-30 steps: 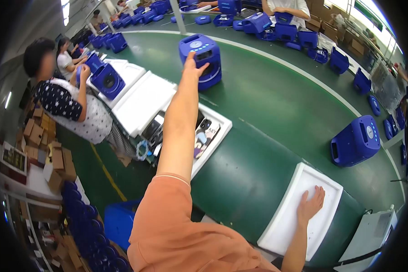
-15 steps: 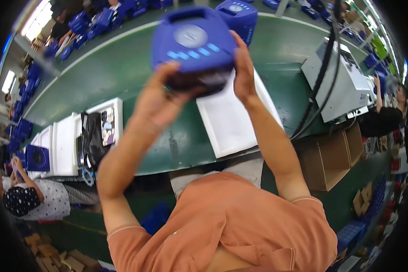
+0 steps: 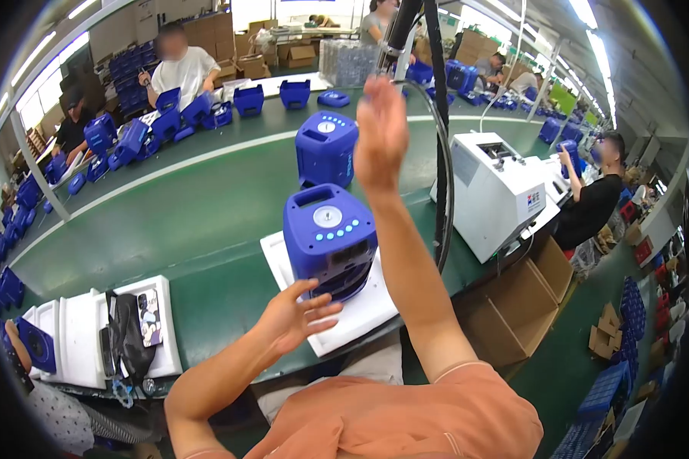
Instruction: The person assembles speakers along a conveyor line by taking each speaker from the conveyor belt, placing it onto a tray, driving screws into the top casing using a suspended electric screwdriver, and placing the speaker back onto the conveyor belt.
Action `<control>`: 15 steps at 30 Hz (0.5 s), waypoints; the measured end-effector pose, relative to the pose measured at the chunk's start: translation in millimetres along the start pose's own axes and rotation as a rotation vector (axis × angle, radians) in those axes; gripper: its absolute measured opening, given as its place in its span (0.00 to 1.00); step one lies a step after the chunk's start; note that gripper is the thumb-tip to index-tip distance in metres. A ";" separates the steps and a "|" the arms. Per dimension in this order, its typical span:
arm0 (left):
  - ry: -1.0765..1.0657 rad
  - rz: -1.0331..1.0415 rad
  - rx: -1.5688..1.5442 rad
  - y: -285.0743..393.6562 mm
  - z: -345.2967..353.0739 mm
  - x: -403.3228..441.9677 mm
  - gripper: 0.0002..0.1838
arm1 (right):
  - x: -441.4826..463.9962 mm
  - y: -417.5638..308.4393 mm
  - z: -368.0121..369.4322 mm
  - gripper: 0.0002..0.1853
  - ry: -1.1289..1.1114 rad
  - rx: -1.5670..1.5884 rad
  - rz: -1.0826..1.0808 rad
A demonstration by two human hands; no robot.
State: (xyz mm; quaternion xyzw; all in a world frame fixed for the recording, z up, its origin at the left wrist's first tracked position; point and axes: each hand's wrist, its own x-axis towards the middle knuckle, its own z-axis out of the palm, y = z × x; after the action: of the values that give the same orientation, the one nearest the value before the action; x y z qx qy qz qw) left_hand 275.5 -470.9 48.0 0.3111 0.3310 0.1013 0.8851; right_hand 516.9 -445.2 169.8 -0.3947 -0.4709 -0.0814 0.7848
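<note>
A blue speaker with a top handle, a silver disc and a row of light-blue buttons stands upright on a white foam tray. My left hand is open at its lower front left side, fingers spread; whether the fingertips touch it I cannot tell. My right hand is raised above and right of the speaker, holding nothing visible, fingers stretched upward. Just beyond those fingertips hangs a dark tool with a metal end. Behind the first speaker, a second blue speaker stands on the green bench.
A white machine stands on the right, with black cables hanging beside it. Below it is an open cardboard box. Foam trays with a phone and black bag lie left. Co-workers and blue housings line the far conveyor.
The speaker was held up in both hands; now it stands on the foam tray, released. My right hand has risen towards the hanging tool, and the view has tilted up.
</note>
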 end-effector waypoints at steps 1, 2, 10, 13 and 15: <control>-0.026 -0.018 0.042 8.9 -0.9 -12.7 0.30 | 43.5 12.3 12.7 0.30 0.075 -0.032 -0.106; -0.114 0.177 0.113 25.2 6.1 -36.6 0.28 | 81.5 17.5 28.3 0.37 0.186 -0.158 -0.104; 0.276 2.512 1.274 123.3 14.5 -208.9 0.33 | 251.3 48.4 -15.8 0.35 0.257 -0.795 0.088; 0.212 2.569 1.444 134.4 13.5 -220.5 0.34 | 273.1 75.0 -26.8 0.39 0.360 -0.726 0.002; 0.194 2.604 1.463 139.5 10.9 -222.7 0.35 | 274.1 69.7 -32.6 0.37 0.421 -0.747 -0.088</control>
State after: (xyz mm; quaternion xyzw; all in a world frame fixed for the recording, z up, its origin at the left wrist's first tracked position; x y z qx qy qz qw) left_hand 117.0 -452.3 257.0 0.7350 -0.1387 0.6343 -0.1953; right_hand 722.6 -354.0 344.2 -0.6061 -0.2553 -0.3583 0.6627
